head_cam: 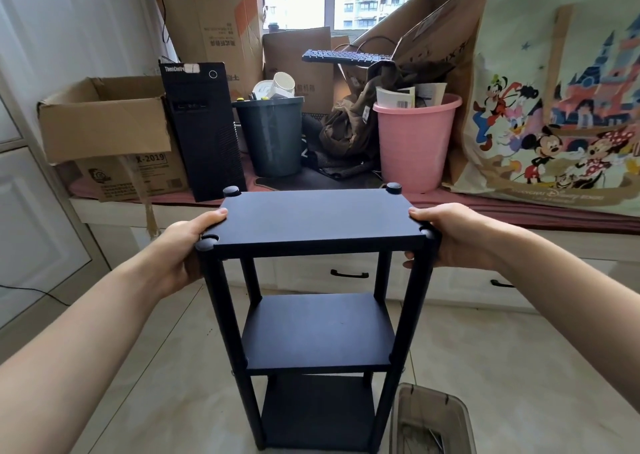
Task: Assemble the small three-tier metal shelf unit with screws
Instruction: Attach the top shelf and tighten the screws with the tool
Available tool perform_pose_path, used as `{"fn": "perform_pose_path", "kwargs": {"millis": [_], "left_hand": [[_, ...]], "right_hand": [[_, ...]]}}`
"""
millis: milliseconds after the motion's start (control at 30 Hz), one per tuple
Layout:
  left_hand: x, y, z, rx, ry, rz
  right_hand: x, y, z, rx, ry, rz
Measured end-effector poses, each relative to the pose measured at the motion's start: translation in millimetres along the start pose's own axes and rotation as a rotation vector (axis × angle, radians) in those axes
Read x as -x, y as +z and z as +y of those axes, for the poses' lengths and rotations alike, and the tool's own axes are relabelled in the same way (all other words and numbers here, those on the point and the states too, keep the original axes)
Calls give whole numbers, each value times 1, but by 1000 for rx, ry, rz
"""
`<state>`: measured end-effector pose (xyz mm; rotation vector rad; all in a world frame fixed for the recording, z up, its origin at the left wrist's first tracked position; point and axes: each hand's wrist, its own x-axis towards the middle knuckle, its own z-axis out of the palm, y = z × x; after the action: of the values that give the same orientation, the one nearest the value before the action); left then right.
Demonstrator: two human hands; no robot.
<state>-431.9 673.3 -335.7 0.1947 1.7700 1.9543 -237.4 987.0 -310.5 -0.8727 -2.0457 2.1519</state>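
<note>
In the head view the shelf [317,225] is seen upright on the tiled floor [519,367] with all three tiers on their four posts and caps at the top corners, so the assembly is judged all but done; whether every screw is tightened cannot be told. The top tier is gripped at its ends by the left hand [183,245] and the right hand [450,235], fingers curled round the edges. A clear tray [433,419] is seen beside the base, and a window ledge [519,211] behind is crowded with boxes, bins and a PC tower [202,131].
</note>
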Motion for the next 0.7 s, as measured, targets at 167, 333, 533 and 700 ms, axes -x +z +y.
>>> {"fn": "perform_pose_path", "kwargs": {"millis": [167, 333, 533, 700], "left_hand": [[-1, -1, 1, -4, 13, -37], [1, -2, 0, -17, 4, -33], [2, 0, -1, 30, -3, -20], [7, 3, 0, 32, -18, -31]], "right_hand": [[-3, 1, -1, -31, -6, 1], [-5, 0, 5, -77, 11, -6], [-6, -1, 7, -131, 6, -4], [-4, 0, 8, -141, -23, -8]]}}
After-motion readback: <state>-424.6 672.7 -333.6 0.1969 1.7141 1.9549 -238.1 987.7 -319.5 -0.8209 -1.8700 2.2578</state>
